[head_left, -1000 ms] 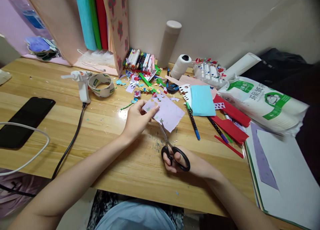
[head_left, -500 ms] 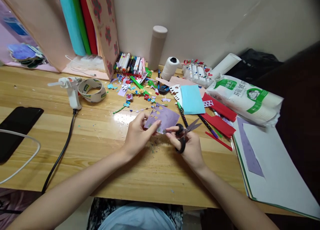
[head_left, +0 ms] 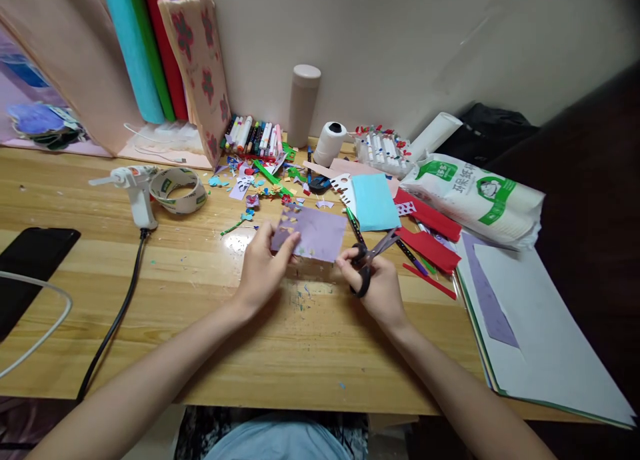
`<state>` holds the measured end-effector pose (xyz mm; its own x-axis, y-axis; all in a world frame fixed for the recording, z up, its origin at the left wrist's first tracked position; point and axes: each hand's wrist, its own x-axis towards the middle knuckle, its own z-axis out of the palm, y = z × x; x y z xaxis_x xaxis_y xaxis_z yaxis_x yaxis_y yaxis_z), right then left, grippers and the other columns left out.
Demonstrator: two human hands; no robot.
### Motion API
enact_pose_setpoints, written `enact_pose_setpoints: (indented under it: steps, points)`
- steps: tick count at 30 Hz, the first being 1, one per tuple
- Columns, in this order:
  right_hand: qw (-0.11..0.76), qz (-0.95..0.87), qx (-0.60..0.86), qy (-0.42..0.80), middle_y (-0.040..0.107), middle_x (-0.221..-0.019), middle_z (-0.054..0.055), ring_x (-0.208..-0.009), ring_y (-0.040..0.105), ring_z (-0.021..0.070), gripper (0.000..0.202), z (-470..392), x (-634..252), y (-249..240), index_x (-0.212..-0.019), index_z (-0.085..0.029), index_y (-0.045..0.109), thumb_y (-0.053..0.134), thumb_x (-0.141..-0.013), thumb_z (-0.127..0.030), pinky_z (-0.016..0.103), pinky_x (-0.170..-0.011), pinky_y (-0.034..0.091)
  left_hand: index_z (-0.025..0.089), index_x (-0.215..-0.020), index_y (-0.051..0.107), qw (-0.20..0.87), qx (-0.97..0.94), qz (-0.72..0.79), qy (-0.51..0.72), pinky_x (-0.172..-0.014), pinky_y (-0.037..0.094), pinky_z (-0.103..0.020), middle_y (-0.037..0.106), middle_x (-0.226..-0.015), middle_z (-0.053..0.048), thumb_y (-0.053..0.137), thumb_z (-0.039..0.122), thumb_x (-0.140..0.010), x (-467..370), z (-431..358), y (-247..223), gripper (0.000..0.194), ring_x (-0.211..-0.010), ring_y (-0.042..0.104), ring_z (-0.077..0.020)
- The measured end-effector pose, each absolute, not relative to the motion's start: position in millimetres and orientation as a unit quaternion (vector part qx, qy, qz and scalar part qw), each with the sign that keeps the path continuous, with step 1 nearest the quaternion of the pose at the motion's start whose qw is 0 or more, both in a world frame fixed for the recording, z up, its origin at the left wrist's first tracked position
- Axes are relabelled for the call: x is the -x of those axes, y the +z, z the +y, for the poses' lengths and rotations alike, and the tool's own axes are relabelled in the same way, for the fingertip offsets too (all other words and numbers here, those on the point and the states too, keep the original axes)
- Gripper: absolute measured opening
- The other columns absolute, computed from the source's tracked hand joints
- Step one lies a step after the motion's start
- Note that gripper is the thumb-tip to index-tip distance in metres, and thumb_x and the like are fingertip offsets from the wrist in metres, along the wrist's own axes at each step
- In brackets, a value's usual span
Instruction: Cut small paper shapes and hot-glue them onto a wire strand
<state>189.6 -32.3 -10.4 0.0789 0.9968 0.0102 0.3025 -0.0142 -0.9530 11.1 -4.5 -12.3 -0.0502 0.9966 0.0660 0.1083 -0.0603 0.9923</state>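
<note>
My left hand (head_left: 265, 263) pinches the left part of a purple sheet of paper (head_left: 320, 233), thumb on top. Cut-out holes and notches run along the paper's left side. Black-handled scissors (head_left: 364, 273) hang on the fingers of my right hand (head_left: 383, 290), blades pointing up and right, away from the paper. The right hand's thumb and fingertips meet at the sheet's lower right corner. Below the paper, tiny scraps (head_left: 303, 297) are scattered on the wooden table (head_left: 280, 360).
Behind the hands lie paper flowers and cuttings (head_left: 260, 193), markers (head_left: 255, 137) and a blue paper square (head_left: 375, 203). A glue gun (head_left: 135, 193), tape roll (head_left: 179, 190) and phone (head_left: 33, 267) are on the left. White sheets (head_left: 540, 327) and a plastic-wrapped pack (head_left: 475, 193) occupy the right.
The purple paper has turned flatter and straighter, showing more of its face. My right hand's fingertips have moved to its lower right corner. The camera view has shifted slightly.
</note>
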Motion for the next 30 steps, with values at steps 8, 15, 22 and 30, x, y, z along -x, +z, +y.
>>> enact_pose_setpoints:
  steps: [8,15,22,30]
  points:
    - [0.460,-0.518,0.646,0.320,0.058,-0.070,0.004,-0.061,0.048,0.0140,0.028,-7.9,-211.0,-18.2,-0.084,-0.012,0.064,0.063,-0.074,-0.038,0.025,-0.054,0.038,0.019,-0.079,0.044,0.390,-0.480,0.559,0.552,-0.048,0.035,-0.019,0.046,-0.059,0.004,0.048,0.039,-0.087,2.2,14.0,-13.3,0.022,-0.052,0.044,-0.0087]
    - [0.485,-0.527,0.613,0.333,0.056,-0.068,0.002,-0.061,0.049,0.0127,0.029,-4.8,-217.1,-14.7,-0.076,-0.015,0.059,0.060,-0.078,-0.044,0.024,-0.057,0.038,0.020,-0.078,0.041,0.457,-0.497,0.510,0.533,-0.050,0.033,-0.021,0.047,-0.062,0.004,0.042,0.039,-0.090,-3.0,12.1,-16.8,0.022,-0.052,0.039,-0.0089]
    - [0.346,-0.496,0.350,0.715,0.059,-0.085,0.008,-0.047,0.041,0.0071,0.063,-30.4,-189.1,-23.4,-0.094,-0.016,0.047,0.034,-0.077,-0.076,0.018,-0.038,0.025,0.019,-0.084,0.042,0.494,-0.503,0.463,0.537,-0.057,0.038,-0.021,0.054,-0.069,0.003,0.043,0.034,-0.090,-7.4,8.1,-16.1,0.016,-0.056,0.045,-0.0085]
    - [0.207,-0.558,0.337,0.729,0.061,-0.066,0.006,-0.041,0.032,0.0052,0.064,-41.6,-179.9,-26.6,-0.088,-0.009,0.058,0.033,-0.084,-0.068,0.018,-0.038,0.022,0.019,-0.089,0.043,0.521,-0.531,0.446,0.498,-0.056,0.040,-0.021,0.058,-0.069,0.002,0.047,0.033,-0.088,-13.4,-3.9,-8.0,0.015,-0.056,0.048,-0.0086]
